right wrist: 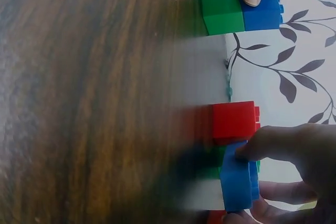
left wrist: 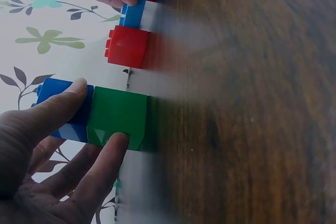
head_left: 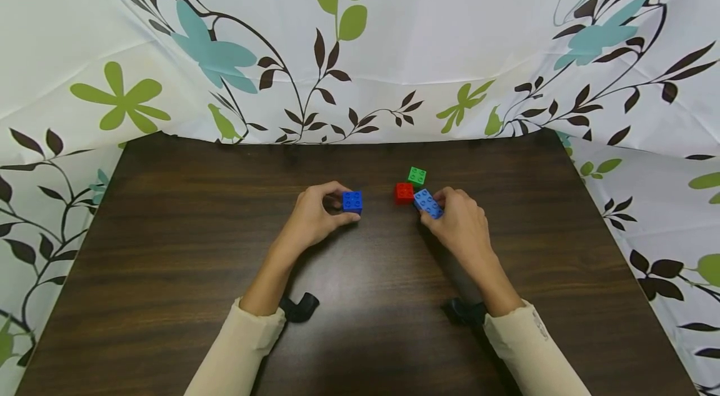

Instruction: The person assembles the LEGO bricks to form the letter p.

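In the head view my left hand [head_left: 315, 215] pinches a dark blue square brick [head_left: 352, 201] between thumb and fingers. The left wrist view shows this blue brick stacked on a green brick [left wrist: 118, 116], with one fingertip against the green side. To the right, my right hand [head_left: 462, 224] grips a longer light blue brick [head_left: 428, 203] by its ends. That brick lies slanted beside a red brick [head_left: 404, 193], its corner right at the red one. Behind them sits a light green brick [head_left: 417, 176]. In the right wrist view a bit of red [right wrist: 215, 216] shows beyond the light blue brick.
Everything stands on a dark wooden table [head_left: 169, 258]. A white cloth with leaf and flower patterns [head_left: 382, 71] hangs along the back and both sides. Black wrist straps [head_left: 300, 307] show at both cuffs.
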A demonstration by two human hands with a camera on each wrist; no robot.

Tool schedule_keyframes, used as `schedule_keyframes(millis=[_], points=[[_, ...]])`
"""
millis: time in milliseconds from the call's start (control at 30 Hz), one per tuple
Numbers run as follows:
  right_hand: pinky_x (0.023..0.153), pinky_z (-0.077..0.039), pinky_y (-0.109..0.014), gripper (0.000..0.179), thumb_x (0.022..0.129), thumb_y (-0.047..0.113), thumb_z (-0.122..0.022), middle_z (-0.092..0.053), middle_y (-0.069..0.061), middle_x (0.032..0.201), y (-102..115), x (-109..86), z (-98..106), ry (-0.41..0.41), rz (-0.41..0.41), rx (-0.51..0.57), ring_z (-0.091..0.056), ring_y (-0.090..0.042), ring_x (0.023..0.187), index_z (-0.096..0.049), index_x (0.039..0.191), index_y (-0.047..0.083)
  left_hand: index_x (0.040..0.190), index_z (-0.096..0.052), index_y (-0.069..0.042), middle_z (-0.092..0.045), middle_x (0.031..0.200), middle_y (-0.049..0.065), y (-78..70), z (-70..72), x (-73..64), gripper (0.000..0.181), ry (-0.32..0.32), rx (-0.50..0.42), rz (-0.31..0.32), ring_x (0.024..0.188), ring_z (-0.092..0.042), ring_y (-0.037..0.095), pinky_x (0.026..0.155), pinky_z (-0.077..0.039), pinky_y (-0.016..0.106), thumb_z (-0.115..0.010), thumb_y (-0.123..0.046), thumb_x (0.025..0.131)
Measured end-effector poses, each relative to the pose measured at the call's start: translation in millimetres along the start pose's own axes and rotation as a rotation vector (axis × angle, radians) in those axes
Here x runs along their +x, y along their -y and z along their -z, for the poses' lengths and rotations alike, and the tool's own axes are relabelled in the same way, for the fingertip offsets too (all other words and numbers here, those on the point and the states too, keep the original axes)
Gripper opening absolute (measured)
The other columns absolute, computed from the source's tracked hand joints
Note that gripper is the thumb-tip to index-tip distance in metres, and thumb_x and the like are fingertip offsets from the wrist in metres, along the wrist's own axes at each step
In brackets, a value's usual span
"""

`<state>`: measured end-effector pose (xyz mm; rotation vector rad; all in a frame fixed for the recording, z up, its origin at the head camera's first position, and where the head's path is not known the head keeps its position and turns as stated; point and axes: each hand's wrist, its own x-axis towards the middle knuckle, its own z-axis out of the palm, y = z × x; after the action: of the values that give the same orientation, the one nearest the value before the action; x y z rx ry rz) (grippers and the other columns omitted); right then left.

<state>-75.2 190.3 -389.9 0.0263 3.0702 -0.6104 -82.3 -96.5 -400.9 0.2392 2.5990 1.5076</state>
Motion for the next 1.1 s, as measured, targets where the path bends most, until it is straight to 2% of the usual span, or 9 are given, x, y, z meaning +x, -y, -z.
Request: schedule_keyframes(millis=[467,700,967,1100], points=[[0.071,-0.062,-0.054,0.039,0.09,0.029,-0.083,-0.073,-0.02,0.116,3.7,-4.2,13.4,-0.057,0.032,0.028,-0.068,-0.033,0.085,-0.073,0.119,0.004,0.114,-0.078,-0.009,-0.08,0.102,0.013,3.5,-1.5,0.0,0.037,-0.005,-0.002,0.012,0.098,-0.076,0.029,0.089,-0.061,0.046,-0.096,-0.015,0.082],[0.064,-0.057,-0.041,0.038,0.09,0.028,-0.082,-0.073,-0.017,0.114,6.7,-3.4,19.3,-0.052,0.081,0.072,-0.067,-0.029,0.082,-0.073,0.119,0.005,0.113,-0.078,-0.008,-0.08,0.101,0.014,5.0,-2.1,0.4,0.037,-0.007,-0.006,0.0,0.097,-0.077,0.03,0.089,-0.063,0.047,-0.096,-0.014,0.081],[0.081,-0.061,-0.051,0.037,0.092,0.024,-0.082,-0.072,-0.019,0.122,14.6,-2.1,22.9,-0.022,0.124,0.198,-0.076,-0.037,0.097,-0.071,0.122,0.004,0.114,-0.078,-0.007,-0.08,0.102,0.014,6.5,-2.6,0.8,0.037,0.001,-0.016,-0.003,0.097,-0.077,0.03,0.089,-0.063,0.047,-0.096,-0.014,0.082],[0.086,-0.061,-0.049,0.038,0.093,0.023,-0.081,-0.074,-0.017,0.127,18.9,-1.2,24.0,-0.015,0.129,0.238,-0.076,-0.037,0.105,-0.07,0.124,0.005,0.114,-0.078,-0.007,-0.08,0.104,0.015,7.1,-2.4,0.7,0.037,0.002,-0.02,-0.004,0.098,-0.077,0.03,0.089,-0.063,0.048,-0.095,-0.014,0.082]])
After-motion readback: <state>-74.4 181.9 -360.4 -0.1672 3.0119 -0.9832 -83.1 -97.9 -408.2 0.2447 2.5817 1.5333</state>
